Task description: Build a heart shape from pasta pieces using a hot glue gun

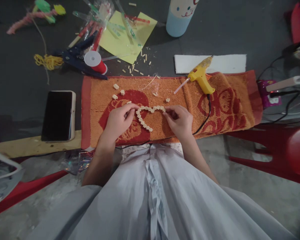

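Note:
A partial heart outline (141,120) made of small pale pieces lies over the orange and red towel (160,131). Its right side stops near the upper right lobe, and its lower end is at the bottom. My left hand (121,120) pinches the upper left edge of the outline between thumb and index finger. On the other side, my right hand (179,120) pinches the right end of it. Several loose pale clusters (116,86) rest on the towel above my left hand, and one more cluster (167,100) is above my right hand.
A yellow glue gun (201,76) lies on the towel's right half, its cord running down. Behind are a white strip (215,63), blue bottle (178,20), yellow paper (115,43), red thread spool (96,62) and dark-blue tool (76,56). A phone (58,115) lies left.

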The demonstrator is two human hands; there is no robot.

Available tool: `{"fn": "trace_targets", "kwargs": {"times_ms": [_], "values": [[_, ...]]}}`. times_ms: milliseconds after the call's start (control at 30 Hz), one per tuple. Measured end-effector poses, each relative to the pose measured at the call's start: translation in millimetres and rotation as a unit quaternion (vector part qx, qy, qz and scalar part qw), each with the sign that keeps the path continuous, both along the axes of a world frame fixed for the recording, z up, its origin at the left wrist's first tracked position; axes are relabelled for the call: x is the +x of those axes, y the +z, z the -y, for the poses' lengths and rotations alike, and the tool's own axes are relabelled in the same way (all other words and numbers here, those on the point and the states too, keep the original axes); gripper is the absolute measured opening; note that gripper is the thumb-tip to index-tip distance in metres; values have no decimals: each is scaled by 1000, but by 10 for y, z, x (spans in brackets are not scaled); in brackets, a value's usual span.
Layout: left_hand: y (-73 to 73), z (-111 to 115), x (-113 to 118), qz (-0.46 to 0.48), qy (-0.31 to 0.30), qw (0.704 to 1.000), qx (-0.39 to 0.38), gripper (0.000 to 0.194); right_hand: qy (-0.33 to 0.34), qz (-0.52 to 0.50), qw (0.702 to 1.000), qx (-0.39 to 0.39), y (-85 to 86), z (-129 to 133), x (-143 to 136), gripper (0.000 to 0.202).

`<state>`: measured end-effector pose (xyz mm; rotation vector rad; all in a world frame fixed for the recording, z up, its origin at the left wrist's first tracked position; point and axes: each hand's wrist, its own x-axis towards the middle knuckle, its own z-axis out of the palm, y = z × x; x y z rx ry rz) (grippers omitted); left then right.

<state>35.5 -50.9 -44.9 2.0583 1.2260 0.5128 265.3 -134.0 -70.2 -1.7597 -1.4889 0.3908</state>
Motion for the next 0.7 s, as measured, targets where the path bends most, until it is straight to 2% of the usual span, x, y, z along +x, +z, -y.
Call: {"fn": "trace_targets", "kwargs": {"times_ms": [700], "values": [[1,-5,1,-1,-2,1000,-3,27,-4,-2,1000,-4,6,0,-4,8]]}}
